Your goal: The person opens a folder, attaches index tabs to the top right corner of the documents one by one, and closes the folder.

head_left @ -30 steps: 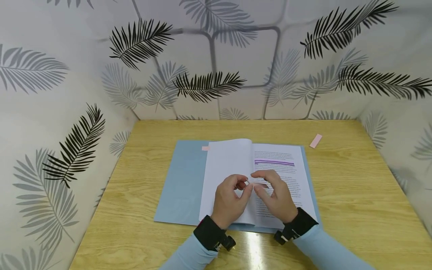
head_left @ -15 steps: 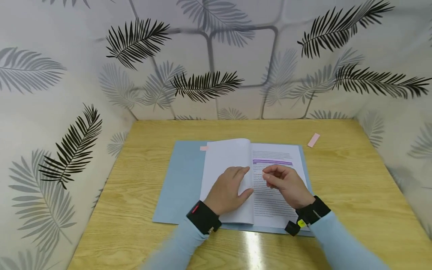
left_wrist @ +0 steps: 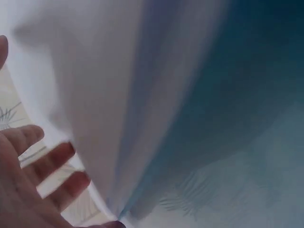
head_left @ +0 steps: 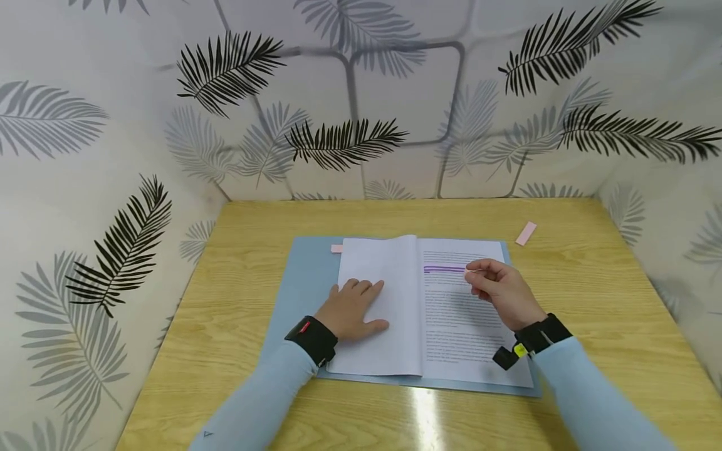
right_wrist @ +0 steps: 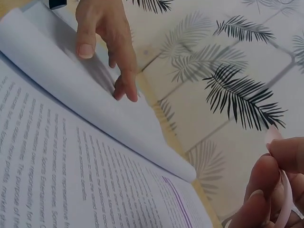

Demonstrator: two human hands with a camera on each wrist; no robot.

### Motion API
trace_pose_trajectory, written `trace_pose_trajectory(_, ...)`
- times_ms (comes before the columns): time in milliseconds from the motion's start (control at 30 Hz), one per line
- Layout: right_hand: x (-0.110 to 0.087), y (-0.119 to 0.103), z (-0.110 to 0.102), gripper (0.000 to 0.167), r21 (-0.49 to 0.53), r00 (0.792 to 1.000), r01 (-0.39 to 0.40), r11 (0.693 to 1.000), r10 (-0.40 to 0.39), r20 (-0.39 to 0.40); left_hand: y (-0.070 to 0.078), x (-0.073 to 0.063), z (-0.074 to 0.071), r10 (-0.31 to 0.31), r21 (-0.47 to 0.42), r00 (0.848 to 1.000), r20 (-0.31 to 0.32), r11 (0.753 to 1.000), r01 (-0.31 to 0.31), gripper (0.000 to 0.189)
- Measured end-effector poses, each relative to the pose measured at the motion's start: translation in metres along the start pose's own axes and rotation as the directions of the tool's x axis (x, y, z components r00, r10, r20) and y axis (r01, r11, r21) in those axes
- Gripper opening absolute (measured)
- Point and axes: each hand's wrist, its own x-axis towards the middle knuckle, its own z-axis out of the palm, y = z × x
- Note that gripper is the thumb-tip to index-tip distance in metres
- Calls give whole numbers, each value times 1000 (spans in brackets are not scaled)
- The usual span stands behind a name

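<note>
Spread fingers of my left hand (head_left: 350,310) rest on the blank left page (head_left: 395,269) of an open document in a light blue folder (head_left: 309,260). Above the printed right page (head_left: 457,338), my right hand (head_left: 504,294) pinches a small pale pink sticky tab (right_wrist: 286,202) between thumb and fingertips. The tab's end curls out past the fingers in the right wrist view. Two purple highlighter lines (head_left: 442,269) mark text near the top of that page, just left of the pinching fingertips. The left wrist view shows the fingers close by the page edges.
Another pink tab (head_left: 336,248) sticks out from the left page's upper edge onto the folder. A pink strip of sticky notes (head_left: 526,233) lies on the wooden table (head_left: 598,300) at the back right. A leaf-patterned backdrop (head_left: 395,94) surrounds the table.
Both hands were together over the page fold, then parted. My left hand moved left and flattened on the blank page; my right hand moved right and up with the sticky tab.
</note>
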Motion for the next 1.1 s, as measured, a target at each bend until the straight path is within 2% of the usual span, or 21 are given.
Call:
trace_pose_trajectory(200, 16, 5, -12, 48, -62, 998, -57, 996, 56, -29, 5, 6, 2, -61, -4, 998, 11, 998, 61, 89)
trace_pose_trajectory(333, 26, 8, -20, 54, -94, 995, -84, 992, 78, -62, 22, 14, -1, -77, 95, 996, -35, 992, 80, 89)
trace_pose_trajectory(400, 30, 9, -23, 55, -99, 993, -101, 990, 93, -77, 38, 19, -7, -45, 134, 997, -63, 989, 53, 81)
trace_pose_trajectory(467, 34, 10, -24, 55, -108, 990, -117, 987, 108, -87, 57, 24, -14, 17, 149, 998, -64, 989, -7, 72)
trace_pose_trajectory(567, 39, 11, -23, 53, -127, 989, -122, 984, 110, -96, 84, 33, -20, 125, 141, 992, -4, 982, -123, 65)
trace_pose_trajectory(600, 41, 12, -23, 52, -133, 989, -120, 984, 108, -97, 90, 36, -20, 144, 137, 989, 22, 980, -146, 64)
trace_pose_trajectory(667, 46, 13, -21, 50, -143, 990, -115, 983, 101, -100, 99, 42, -17, 144, 139, 987, 68, 979, -152, 64)
trace_pose_trajectory(833, 60, 16, -22, 43, -187, 989, -119, 975, 100, -108, 102, 50, -4, 57, 197, 992, 111, 977, -78, 76)
trace_pose_trajectory(933, 69, 15, -29, 41, -226, 987, -137, 964, 115, -108, 100, 50, -2, 54, 225, 992, 112, 971, -78, 85)
trace_pose_trajectory(1100, 84, 15, -39, 41, -258, 978, -194, 946, 167, -125, 98, 47, -1, 60, 223, 991, 117, 971, -85, 91)
